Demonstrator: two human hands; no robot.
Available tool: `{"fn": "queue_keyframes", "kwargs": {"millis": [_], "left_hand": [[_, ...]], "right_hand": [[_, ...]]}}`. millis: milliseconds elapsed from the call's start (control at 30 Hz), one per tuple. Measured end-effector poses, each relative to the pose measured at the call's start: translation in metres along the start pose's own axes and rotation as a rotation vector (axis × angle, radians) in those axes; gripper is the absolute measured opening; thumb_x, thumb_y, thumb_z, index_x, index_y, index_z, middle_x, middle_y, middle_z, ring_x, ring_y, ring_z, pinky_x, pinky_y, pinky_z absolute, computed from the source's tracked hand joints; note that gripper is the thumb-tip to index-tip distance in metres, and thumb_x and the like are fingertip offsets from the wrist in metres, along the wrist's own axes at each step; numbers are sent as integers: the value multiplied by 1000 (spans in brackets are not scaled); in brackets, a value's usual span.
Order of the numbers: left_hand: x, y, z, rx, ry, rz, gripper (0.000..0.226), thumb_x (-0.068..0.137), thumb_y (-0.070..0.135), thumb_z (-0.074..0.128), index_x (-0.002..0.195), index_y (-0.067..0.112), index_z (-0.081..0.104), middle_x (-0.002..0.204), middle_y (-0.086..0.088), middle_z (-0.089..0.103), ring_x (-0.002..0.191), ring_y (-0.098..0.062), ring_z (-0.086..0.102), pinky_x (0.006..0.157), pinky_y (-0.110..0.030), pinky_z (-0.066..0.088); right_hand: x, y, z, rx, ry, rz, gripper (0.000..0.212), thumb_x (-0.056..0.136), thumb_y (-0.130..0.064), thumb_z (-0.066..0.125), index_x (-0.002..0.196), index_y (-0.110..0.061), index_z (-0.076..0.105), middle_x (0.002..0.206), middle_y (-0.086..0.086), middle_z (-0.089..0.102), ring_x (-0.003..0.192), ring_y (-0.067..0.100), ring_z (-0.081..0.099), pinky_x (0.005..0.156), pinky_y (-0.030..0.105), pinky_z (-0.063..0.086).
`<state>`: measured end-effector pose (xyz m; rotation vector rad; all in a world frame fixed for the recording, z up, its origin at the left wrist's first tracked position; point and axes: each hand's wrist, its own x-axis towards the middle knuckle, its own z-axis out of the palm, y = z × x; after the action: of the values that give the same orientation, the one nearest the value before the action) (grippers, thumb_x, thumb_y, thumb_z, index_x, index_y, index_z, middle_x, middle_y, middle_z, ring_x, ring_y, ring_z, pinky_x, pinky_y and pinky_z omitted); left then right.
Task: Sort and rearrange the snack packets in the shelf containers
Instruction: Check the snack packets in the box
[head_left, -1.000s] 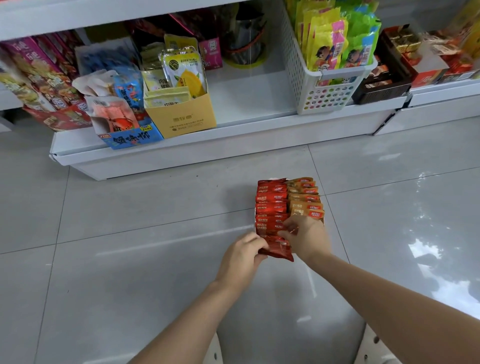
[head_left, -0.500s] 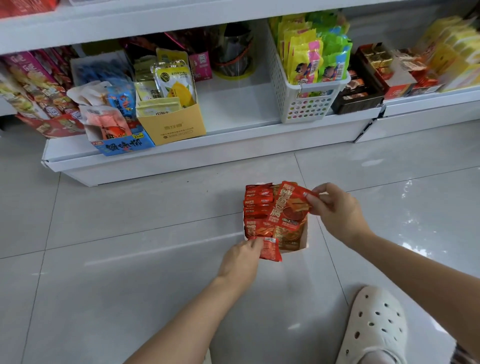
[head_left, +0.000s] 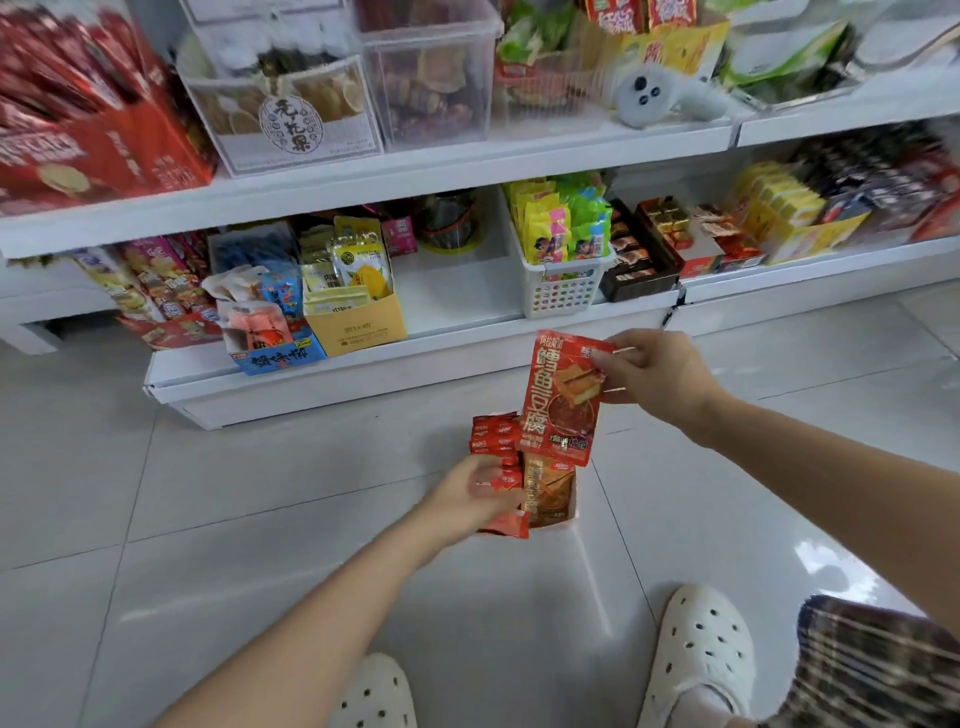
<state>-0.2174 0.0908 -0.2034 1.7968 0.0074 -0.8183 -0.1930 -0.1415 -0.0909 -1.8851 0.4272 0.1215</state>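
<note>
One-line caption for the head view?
Right hand lifts a red packet while left hand grips packets in floor box.

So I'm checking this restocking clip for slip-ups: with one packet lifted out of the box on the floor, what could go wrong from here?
1. The right hand pinches the red packet only at its top corner, so it could slip and drop.
2. The left hand grips the small red packets at the near end of the box; pulling there could spill the upright row.
3. The box sits on the floor close to the white shoe and could get kicked.
</note>
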Motion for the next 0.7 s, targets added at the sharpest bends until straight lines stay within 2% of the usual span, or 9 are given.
{"fn": "queue_keyframes", "kwargs": {"millis": [67, 167, 233, 367, 500, 700], "left_hand": [[-23, 42, -11, -151, -17, 50, 42, 87, 21, 71, 126, 19, 55, 122, -1, 66, 105, -11, 65, 83, -18, 53], [-64, 90, -21, -247, -75, 133, 46, 83, 24, 71, 125, 18, 55, 115, -4, 71, 108, -20, 67, 94, -33, 53], [-88, 107, -21, -217, -55, 179, 42, 86, 16, 69, 125, 15, 54, 112, -6, 72, 107, -22, 68, 93, -37, 54], [-129, 121, -17, -194, 14, 251, 30, 94, 4, 59, 121, 15, 53, 107, -7, 74, 100, -21, 70, 83, -30, 56], [-152, 115, -9, -234, -29, 262, 33, 95, 4, 56, 125, 17, 52, 112, -7, 73, 107, -23, 68, 94, -36, 53], [-151, 119, -1, -313, -104, 224, 39, 96, -5, 51, 129, 17, 50, 117, -8, 70, 110, -23, 67, 99, -38, 50]], "right_hand": [[-17, -24, -6, 38, -38, -14, 20, 93, -20, 63, 104, -4, 61, 82, 7, 74, 71, 10, 73, 56, 20, 57], [-40, -51, -12, 81, -84, -31, 24, 91, -24, 65, 105, -5, 63, 82, 6, 76, 77, 11, 74, 60, 25, 59], [-54, -65, -15, 101, -104, -39, 27, 90, -26, 66, 106, -6, 63, 86, 7, 76, 81, 14, 74, 64, 28, 60], [-80, -80, -19, 168, -110, -62, 27, 87, -28, 69, 104, -7, 66, 89, 8, 76, 83, 17, 74, 65, 28, 59], [-96, -74, -22, 231, -91, -49, 30, 87, -30, 69, 107, -8, 69, 91, 9, 75, 79, 15, 72, 65, 25, 59], [-97, -77, -26, 206, -49, -32, 26, 89, -34, 66, 102, -13, 69, 84, 3, 76, 78, 13, 72, 61, 22, 56]]}}
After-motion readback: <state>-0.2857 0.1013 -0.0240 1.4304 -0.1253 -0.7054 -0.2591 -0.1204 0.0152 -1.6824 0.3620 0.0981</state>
